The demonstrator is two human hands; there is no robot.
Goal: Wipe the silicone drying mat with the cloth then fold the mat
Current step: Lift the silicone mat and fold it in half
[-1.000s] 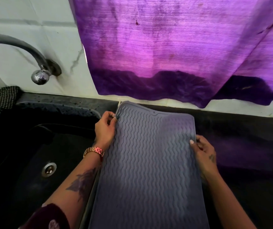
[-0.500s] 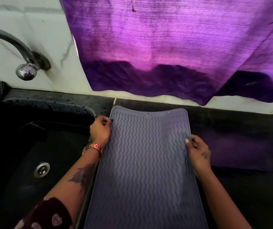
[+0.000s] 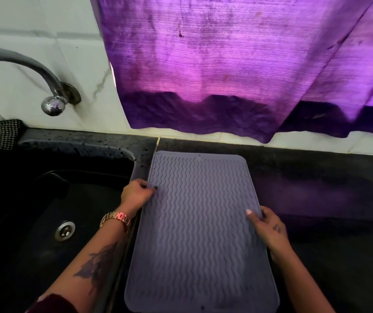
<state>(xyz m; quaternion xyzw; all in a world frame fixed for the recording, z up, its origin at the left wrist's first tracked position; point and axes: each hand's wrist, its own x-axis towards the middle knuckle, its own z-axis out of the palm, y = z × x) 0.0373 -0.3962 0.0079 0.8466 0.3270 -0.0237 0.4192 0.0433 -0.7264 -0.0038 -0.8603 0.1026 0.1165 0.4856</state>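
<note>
A grey silicone drying mat (image 3: 199, 222) with wavy ridges lies flat and lengthways on the black counter, right beside the sink. My left hand (image 3: 136, 195) pinches its left edge near the far end, thumb on top. My right hand (image 3: 267, 224) grips the right edge about halfway along, thumb on the mat. A black-and-white checked cloth (image 3: 6, 135) sits bunched on the sink's far left corner, away from both hands.
A black sink (image 3: 45, 211) with a metal drain (image 3: 64, 230) fills the left. A steel tap (image 3: 52, 105) comes out of the white tiled wall. A purple curtain (image 3: 226, 75) hangs down to the back of the black counter (image 3: 327, 199).
The mat's far end has come down from a raised, tilted position and now lies flat on the counter. Both hands stayed on its side edges.
</note>
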